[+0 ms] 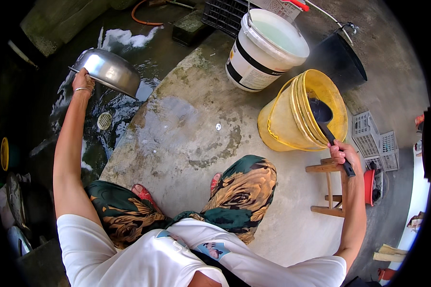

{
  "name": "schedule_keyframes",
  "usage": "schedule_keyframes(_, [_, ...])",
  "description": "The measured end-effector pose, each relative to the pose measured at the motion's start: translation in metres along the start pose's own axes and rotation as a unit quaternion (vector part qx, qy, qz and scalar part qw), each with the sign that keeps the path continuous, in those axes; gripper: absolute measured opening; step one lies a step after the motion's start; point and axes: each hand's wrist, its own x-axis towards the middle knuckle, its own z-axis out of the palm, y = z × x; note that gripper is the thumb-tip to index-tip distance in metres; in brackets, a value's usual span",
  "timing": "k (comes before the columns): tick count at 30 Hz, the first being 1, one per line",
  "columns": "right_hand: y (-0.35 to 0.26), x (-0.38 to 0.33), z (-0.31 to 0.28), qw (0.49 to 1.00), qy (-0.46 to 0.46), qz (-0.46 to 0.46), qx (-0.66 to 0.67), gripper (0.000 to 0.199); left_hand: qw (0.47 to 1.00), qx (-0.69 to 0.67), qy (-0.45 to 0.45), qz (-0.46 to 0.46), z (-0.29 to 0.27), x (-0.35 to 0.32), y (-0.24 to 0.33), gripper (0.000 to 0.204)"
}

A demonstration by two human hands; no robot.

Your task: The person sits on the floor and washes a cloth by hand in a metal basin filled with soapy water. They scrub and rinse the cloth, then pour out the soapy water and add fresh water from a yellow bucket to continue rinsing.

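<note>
My left hand point(83, 82) grips the rim of a shiny stainless steel basin point(107, 68). The basin is tipped over, its underside facing up, above a wet, sunken floor point(115, 107) where water and white suds lie. On the other side, my right hand point(344, 154) is closed round the long handle of a dark water dipper point(322, 113). The dipper's bowl is inside a yellow bucket point(283, 118), which leans toward the right; how much water it holds is hard to tell. Both arms are spread wide apart.
A white bucket point(254, 62) of cloudy water stands behind the yellow one, beside a black tub point(340, 62). A wooden stool point(328, 167) and grey plastic baskets point(366, 134) are at right. A round drain cover point(104, 120) lies below the raised concrete edge point(129, 126).
</note>
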Motion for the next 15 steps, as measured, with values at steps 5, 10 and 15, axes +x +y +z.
schedule_keyframes(5, [0.029,0.001,0.003,0.967,-0.118,-0.055,0.220,0.020,0.996,-0.010,-0.071,-0.050,-0.011,-0.002,0.000,0.004])
schedule_keyframes(10, [0.038,-0.021,0.014,0.952,-0.141,-0.068,0.261,0.025,0.998,-0.060,-0.008,-0.005,-0.010,-0.010,-0.003,0.007])
schedule_keyframes(15, [0.024,-0.053,0.027,0.972,-0.075,-0.187,0.122,0.021,0.995,-0.098,0.002,0.020,-0.008,-0.012,-0.004,0.011])
